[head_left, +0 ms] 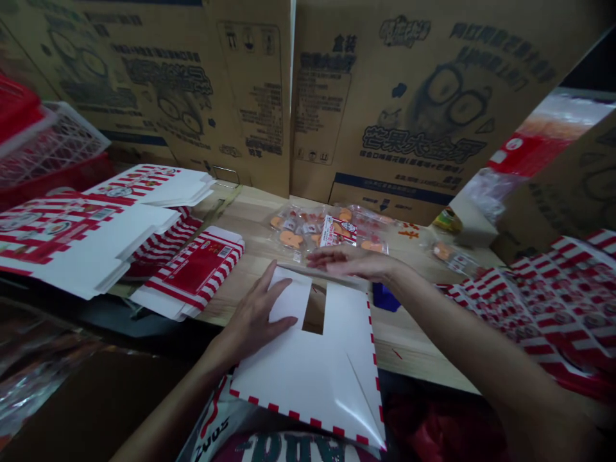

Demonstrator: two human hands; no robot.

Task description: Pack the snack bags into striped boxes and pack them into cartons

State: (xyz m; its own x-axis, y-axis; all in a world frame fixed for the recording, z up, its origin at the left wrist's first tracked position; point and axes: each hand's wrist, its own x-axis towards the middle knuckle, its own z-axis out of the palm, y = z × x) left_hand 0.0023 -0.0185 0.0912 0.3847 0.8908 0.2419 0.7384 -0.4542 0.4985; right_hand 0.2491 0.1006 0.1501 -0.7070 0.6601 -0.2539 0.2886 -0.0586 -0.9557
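Observation:
A white folding carton (289,385) with red dashes along its edges lies in front of me, partly over the table's near edge. Two white flaps leave a dark gap in its middle. My left hand (260,311) rests on the carton's left side, thumb and fingers spread across the white panel. At the far edge of the carton is my right hand (349,262), fingers stretched out and nothing seen in them. Just beyond it lie clear-wrapped orange pieces (291,239) and a red-and-white printed packet (338,232).
Flat striped cartons (120,224) are stacked at left, with another striped carton (199,266) nearer. Large brown cardboard boxes (375,109) wall off the back. More striped cartons (543,301) stand at right. A blue object (386,298) sits beside my right wrist.

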